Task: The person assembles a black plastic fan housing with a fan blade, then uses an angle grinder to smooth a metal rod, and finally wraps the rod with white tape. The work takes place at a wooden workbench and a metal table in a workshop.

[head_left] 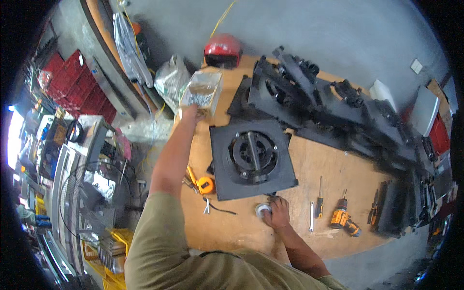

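My left hand (190, 112) reaches to the near edge of an open carton (216, 81) that holds small silver fasteners (199, 99). Its fingers are too blurred and hidden there to make out. A square black panel (222, 166) with a round fan-like centre and a bar across it lies in front of me on the table. Just below its near edge my right hand (277, 212) is closed, fingers curled, right beside a small round silver-white thing (262, 210). What its fingers hold, if anything, is hidden.
On the wooden table (241, 227) lie an orange tape measure (205, 185), a wrench (311, 216), a screwdriver (319, 205) and an orange-black power drill (340, 216). More black panels (328, 108) are heaped at the back and right. A red helmet (223, 47) sits at the far edge.
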Tool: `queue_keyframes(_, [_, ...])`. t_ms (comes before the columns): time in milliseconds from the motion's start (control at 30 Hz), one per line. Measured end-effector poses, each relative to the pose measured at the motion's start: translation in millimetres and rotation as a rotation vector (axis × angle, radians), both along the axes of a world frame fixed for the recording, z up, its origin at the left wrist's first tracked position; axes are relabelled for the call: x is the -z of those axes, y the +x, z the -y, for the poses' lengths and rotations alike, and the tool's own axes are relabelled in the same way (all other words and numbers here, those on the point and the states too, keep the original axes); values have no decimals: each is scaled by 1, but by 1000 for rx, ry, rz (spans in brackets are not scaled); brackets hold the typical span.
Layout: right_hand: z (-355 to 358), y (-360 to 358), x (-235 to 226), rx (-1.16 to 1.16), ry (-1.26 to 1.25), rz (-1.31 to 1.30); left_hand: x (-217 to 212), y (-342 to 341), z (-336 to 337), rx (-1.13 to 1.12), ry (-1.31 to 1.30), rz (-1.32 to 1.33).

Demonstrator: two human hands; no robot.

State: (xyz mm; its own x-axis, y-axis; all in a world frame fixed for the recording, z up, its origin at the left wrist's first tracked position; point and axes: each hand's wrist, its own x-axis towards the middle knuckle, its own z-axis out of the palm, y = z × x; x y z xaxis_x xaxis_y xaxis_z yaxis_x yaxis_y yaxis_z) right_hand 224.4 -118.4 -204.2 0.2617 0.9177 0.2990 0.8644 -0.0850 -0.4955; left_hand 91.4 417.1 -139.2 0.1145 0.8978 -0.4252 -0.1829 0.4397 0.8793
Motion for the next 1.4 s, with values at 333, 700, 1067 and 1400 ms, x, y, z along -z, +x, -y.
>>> queue_keyframes(333, [2, 5, 21, -5, -83, 34, 10, -65, 48, 296, 198, -360])
queue_keyframes(700, [-4, -3, 3, -13, -79, 97, 36, -173, 391, 439, 466, -1144])
queue_keyframes(1067, [0, -2, 15, 35, -73, 128, 42, -174, 390, 692, 523, -1190])
queue_keyframes(1400, [1, -3, 12, 44, -35, 49, 47, -167, 390, 709, 599, -1221])
